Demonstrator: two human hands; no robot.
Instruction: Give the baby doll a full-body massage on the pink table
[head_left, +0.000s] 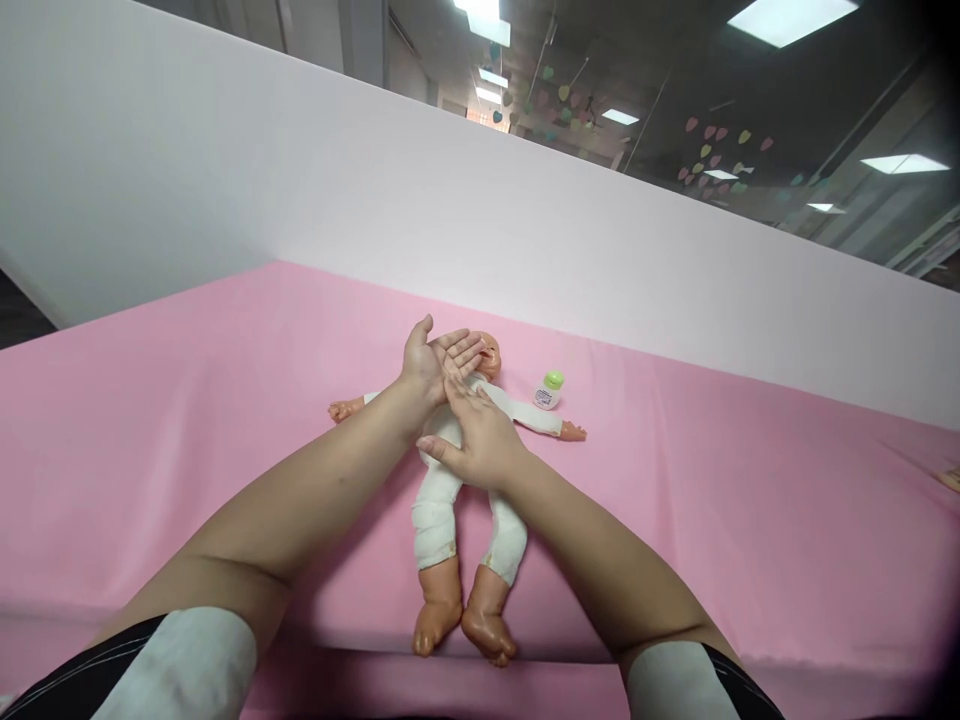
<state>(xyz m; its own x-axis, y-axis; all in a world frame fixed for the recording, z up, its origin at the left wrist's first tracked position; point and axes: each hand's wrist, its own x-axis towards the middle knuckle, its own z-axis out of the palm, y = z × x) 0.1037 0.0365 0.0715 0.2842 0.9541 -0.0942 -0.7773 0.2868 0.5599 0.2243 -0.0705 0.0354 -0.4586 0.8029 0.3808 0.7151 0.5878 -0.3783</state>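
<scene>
Two bare hands met over one baby doll at the middle of the frame.

Fingertips of the right hand (480, 435) pressed into the upturned palm of the left hand (435, 362), whose fingers lay flat and spread, gripping nothing; the right hand's fingers were loosely extended, also closed on nothing, its heel resting over the doll's chest. The doll (450, 500) lay on its back on the pink cloth (187, 400), feet toward the lower edge, both arms stretched sideways; its torso and most of its face were hidden behind the hands. Smooth plastic skin showed at two bare feet and two small hands, with a soft white knit suit between. One small white bottle (549, 391) with a rounded green cap stood just beside the doll's arm, right of centre, its label too small to read. Behind, a plain pale board (300, 190) crossed the upper frame.
</scene>
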